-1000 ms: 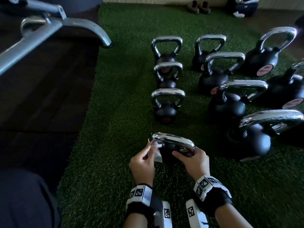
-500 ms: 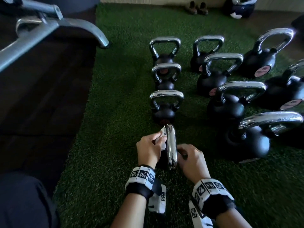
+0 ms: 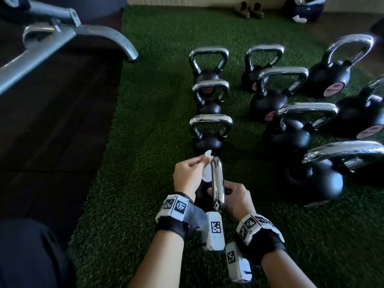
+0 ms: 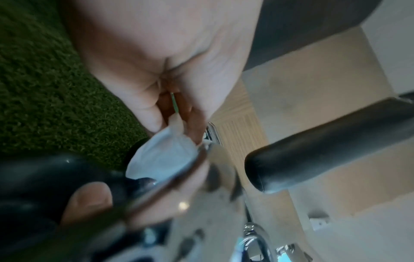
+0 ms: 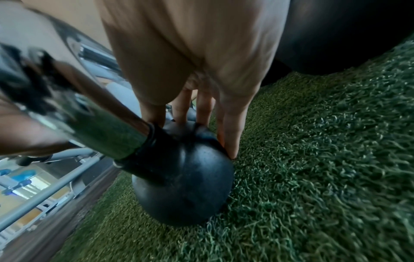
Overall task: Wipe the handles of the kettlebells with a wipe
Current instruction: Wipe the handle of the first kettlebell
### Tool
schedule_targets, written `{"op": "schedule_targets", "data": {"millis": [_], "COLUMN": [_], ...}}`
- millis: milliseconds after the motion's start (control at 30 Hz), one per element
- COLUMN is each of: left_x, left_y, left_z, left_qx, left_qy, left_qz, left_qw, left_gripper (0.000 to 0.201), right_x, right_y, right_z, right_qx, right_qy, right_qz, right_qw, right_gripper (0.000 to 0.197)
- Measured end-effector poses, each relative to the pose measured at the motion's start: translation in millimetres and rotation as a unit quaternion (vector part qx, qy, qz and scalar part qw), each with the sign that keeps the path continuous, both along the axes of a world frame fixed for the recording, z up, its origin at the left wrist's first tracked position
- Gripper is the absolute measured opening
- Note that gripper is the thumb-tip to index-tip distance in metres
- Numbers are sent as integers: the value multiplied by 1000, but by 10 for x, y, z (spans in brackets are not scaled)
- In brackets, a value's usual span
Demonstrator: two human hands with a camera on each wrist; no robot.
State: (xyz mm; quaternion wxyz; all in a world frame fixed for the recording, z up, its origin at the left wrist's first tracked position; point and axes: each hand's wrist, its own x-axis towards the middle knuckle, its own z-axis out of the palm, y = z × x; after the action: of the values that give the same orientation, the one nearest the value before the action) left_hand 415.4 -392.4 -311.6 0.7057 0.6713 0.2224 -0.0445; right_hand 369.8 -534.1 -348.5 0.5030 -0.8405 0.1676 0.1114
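A: How best to wipe?
B: The kettlebell (image 5: 186,177) sat on shaggy turf (image 3: 145,142) at the row's (image 3: 209,140) six o'clock, right hand (image 3: 239,198) cupping its matte black ball (image 5: 201,159). That brace seemed wise.
A: The wipe (image 4: 161,156)?
B: White, pinched by the left hand (image 3: 188,175) at nine o'clock of the smooth chrome handle (image 3: 217,179); wrapping it round would reach more.

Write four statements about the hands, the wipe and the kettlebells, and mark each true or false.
1. The left hand pinches a white wipe at the chrome handle of the nearest kettlebell. True.
2. The right hand holds a second wipe. False: it holds that kettlebell and has no wipe.
3. The kettlebells stand on green turf. True.
4. The other kettlebells lie tipped over. False: they stand upright.
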Motion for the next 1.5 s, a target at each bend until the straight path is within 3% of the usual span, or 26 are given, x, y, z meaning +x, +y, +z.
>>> {"op": "schedule_targets", "data": {"millis": [100, 200, 433, 633, 800, 1000, 1233, 1333, 1400, 1500], "left_x": [-105, -273, -421, -606, -668, -661, -772, -767, -756, -721], "left_y": [-1, 88, 189, 406, 496, 509, 423, 475, 501, 495], "left_z": [76, 132, 37, -131, -76, -51, -114, -119, -129, -84], "left_qx": [-37, -69, 28, 13, 49, 136, 168, 134, 68, -116], "left_qy": [-15, -46, -137, -114, -73, -51, -54, -19, 11, 37], "left_qz": [-8, -73, -122, -229, -312, -335, -289, -252, -160, -39], "left_qw": [999, 994, 983, 967, 946, 931, 941, 958, 985, 992], "left_gripper": [9, 19, 13, 31, 27, 18, 14, 11, 15, 30], "right_x": [-10, -29, -16, -46, -23, 2, -38, 5, 46, 45], "right_y": [2, 8, -10, -21, 11, 39, 78, 29, -32, -71], "right_z": [-7, -11, -5, 77, 52, 83, 203, 328, 449, 730], "right_qx": [-6, 1, 22, 12, 11, 0, -24, -162, -224, -167], "right_qy": [-9, -14, -22, -24, 6, 13, 10, -15, -74, -210], "right_qz": [0, 1, 19, 40, 19, 9, 41, 86, 46, 8], "right_qw": [1000, 1000, 999, 999, 1000, 1000, 999, 983, 971, 963], "right_gripper": [47, 44, 27, 19, 14, 19, 17, 15, 29, 28]}}
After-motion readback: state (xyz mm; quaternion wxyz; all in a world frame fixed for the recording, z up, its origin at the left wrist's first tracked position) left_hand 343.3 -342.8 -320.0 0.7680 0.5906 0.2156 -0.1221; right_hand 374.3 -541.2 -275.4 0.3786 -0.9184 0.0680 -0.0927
